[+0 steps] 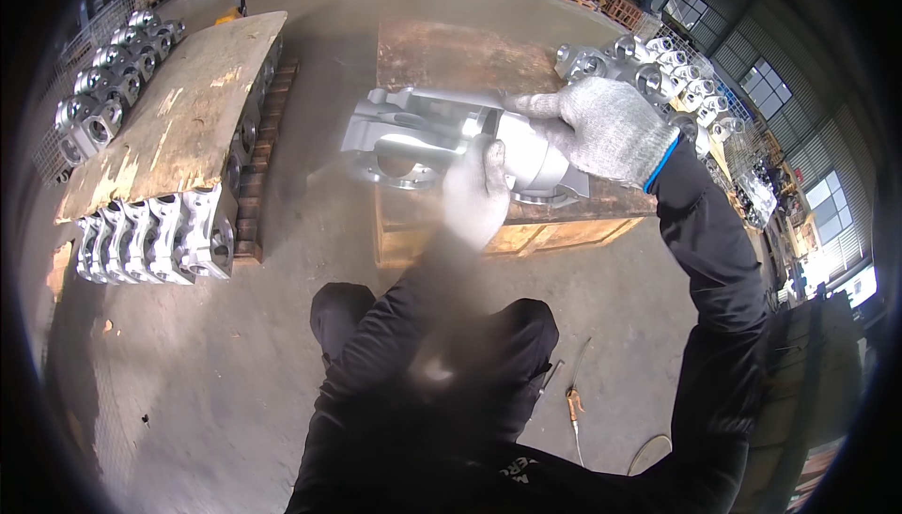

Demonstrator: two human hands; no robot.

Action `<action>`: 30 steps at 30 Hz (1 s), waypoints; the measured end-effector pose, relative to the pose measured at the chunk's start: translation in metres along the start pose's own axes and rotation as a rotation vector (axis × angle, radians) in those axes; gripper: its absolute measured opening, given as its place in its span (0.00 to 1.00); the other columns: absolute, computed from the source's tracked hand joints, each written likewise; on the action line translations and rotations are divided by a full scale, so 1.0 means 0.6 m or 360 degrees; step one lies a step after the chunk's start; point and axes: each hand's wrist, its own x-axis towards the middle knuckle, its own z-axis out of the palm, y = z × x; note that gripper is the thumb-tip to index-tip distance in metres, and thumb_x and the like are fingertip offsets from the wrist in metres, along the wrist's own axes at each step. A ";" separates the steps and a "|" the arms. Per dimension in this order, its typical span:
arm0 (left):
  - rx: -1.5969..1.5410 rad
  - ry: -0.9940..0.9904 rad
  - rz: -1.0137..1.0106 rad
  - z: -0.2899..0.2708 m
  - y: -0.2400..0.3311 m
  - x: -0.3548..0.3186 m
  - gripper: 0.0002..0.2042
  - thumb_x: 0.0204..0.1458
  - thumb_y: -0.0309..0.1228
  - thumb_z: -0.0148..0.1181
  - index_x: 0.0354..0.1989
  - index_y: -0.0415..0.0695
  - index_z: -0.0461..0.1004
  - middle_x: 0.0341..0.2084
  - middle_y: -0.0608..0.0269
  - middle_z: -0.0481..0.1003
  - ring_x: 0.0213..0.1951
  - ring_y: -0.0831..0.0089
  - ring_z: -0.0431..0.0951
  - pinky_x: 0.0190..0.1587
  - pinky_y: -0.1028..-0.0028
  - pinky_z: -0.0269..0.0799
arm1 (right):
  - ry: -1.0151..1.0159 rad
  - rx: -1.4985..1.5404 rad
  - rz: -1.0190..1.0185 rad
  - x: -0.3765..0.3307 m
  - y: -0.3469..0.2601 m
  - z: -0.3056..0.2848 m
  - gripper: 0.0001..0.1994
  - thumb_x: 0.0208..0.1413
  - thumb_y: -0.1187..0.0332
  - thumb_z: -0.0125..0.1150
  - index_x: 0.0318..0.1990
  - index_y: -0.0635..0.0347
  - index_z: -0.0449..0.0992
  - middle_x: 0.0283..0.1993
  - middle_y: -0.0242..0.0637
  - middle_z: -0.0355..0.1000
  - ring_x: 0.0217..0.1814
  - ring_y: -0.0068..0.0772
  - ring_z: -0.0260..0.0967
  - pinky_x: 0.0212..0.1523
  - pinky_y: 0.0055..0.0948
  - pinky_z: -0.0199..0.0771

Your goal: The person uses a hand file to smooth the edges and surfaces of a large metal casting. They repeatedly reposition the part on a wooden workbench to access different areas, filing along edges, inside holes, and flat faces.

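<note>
A large silver metal casting (pixel 399 124) with round openings lies on a wooden crate in front of me, its bright cylindrical part (pixel 528 149) toward the right. My left hand (pixel 474 196), in a pale glove and blurred, is closed at the casting's near side with the thumb up. Just above that thumb shows a short dark strip (pixel 490 122); whether it is loose or part of the casting I cannot tell. My right hand (pixel 615 129), in a grey knit glove with a blue cuff, lies over the cylinder's right end. Its fingers and thumb point left, bent together; their contents are hidden.
The wooden crate (pixel 470 54) carries the casting. At left, a plywood sheet (pixel 178 110) covers stacked castings (pixel 155 237) on a pallet. More castings (pixel 672 72) fill a mesh bin at far right. An orange-handled air gun (pixel 574 404) with a hose lies on the floor by my knee.
</note>
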 end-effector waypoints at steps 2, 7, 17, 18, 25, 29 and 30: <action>0.0014 0.0007 -0.0037 0.003 0.002 0.017 0.17 0.76 0.40 0.50 0.56 0.38 0.76 0.29 0.49 0.81 0.32 0.58 0.85 0.39 0.60 0.79 | -0.0086 0.0157 0.0178 0.006 0.012 0.004 0.19 0.68 0.63 0.65 0.65 0.44 0.83 0.42 0.45 0.86 0.38 0.38 0.85 0.43 0.38 0.85; -0.0096 0.0035 -0.0072 0.015 -0.002 0.043 0.20 0.76 0.43 0.48 0.59 0.39 0.76 0.35 0.44 0.83 0.37 0.50 0.86 0.44 0.57 0.80 | 0.0027 0.0252 0.0051 0.017 0.037 0.017 0.21 0.68 0.60 0.66 0.67 0.44 0.81 0.36 0.45 0.84 0.32 0.41 0.84 0.40 0.40 0.83; -0.0111 -0.0198 -0.0375 0.020 -0.028 0.130 0.24 0.76 0.46 0.47 0.67 0.40 0.73 0.41 0.45 0.84 0.40 0.54 0.87 0.46 0.58 0.81 | 0.0386 -0.0438 -0.0033 0.059 0.009 0.044 0.16 0.71 0.60 0.58 0.62 0.41 0.84 0.23 0.35 0.75 0.23 0.40 0.77 0.27 0.40 0.76; -0.0228 -0.0258 -0.0395 0.013 -0.024 0.148 0.24 0.77 0.47 0.47 0.68 0.40 0.73 0.41 0.47 0.84 0.39 0.58 0.87 0.45 0.60 0.81 | 0.0503 -0.0515 -0.0011 0.070 0.017 0.051 0.16 0.71 0.61 0.57 0.61 0.42 0.84 0.23 0.35 0.74 0.24 0.39 0.77 0.26 0.40 0.75; -0.0215 -0.0228 -0.0486 0.021 -0.023 0.175 0.25 0.77 0.45 0.47 0.71 0.40 0.70 0.35 0.57 0.83 0.33 0.72 0.84 0.40 0.70 0.81 | 0.0202 -0.0175 0.0208 0.099 0.082 0.066 0.16 0.72 0.53 0.59 0.60 0.38 0.86 0.31 0.44 0.82 0.33 0.48 0.82 0.36 0.44 0.82; -0.0293 -0.0274 -0.0410 0.003 -0.047 0.165 0.30 0.75 0.52 0.49 0.68 0.36 0.72 0.42 0.50 0.83 0.44 0.62 0.85 0.51 0.63 0.80 | 0.0035 -0.0011 0.0176 0.099 0.069 0.042 0.19 0.70 0.56 0.55 0.64 0.38 0.81 0.41 0.46 0.84 0.45 0.55 0.83 0.48 0.50 0.84; -0.0163 -0.0229 -0.0290 -0.010 -0.050 0.168 0.31 0.74 0.53 0.52 0.66 0.33 0.72 0.46 0.51 0.83 0.49 0.64 0.84 0.53 0.65 0.80 | -0.0086 -0.0116 0.0270 0.095 0.065 0.033 0.20 0.73 0.53 0.51 0.65 0.38 0.81 0.42 0.45 0.84 0.45 0.53 0.84 0.50 0.50 0.83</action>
